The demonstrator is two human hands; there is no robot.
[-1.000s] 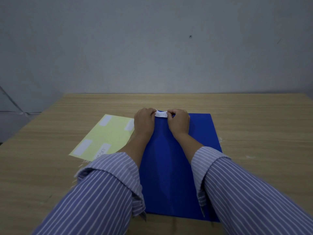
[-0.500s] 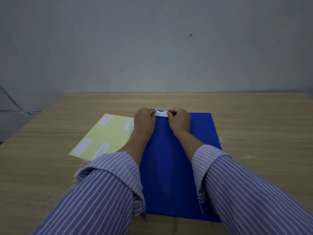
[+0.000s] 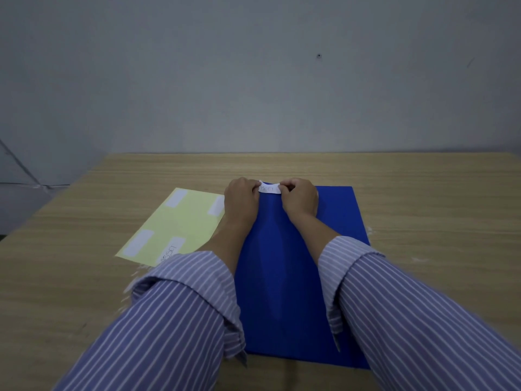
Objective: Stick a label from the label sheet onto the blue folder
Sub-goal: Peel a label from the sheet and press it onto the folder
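- White label (image 3: 270, 188), handwritten "ASSET", held between both hands at the far edge of the blue folder (image 3: 287, 266).
- Left hand (image 3: 242, 197) pinches the label's left end; fingers curled, tips hidden behind the knuckles.
- Right hand (image 3: 299, 197) pinches the right end, fingers curled the same way.
- Label's long axis runs left-right, parallel to the folder's far short edge, across the line of the forearms.
- Label bows: both ends sit higher than the middle, which sags toward the folder. Cannot tell whether the middle already touches the blue surface.
- Key relation: the label sits directly over the folder's top margin, roughly centred across its width, so the coming move is probably straight down with no sideways travel.
- Neither hand is nearer; they sit symmetric about the label, both over the folder's far end.
- Folder lies flat on the wooden table (image 3: 423, 198), long axis running away from the person, under both forearms.
- Label sheet (image 3: 174, 224), pale yellow backing, lies on the table just left of the folder, rotated slightly; its right edge is under or beside the left wrist.
- White labels remain on the sheet; the nearest reads "ASSET", partly hidden by the striped left sleeve (image 3: 169, 314).
- Judgement: placement stage, label peeled and not yet pressed flat.
- Risk: uneven lowering could skew or crease it.
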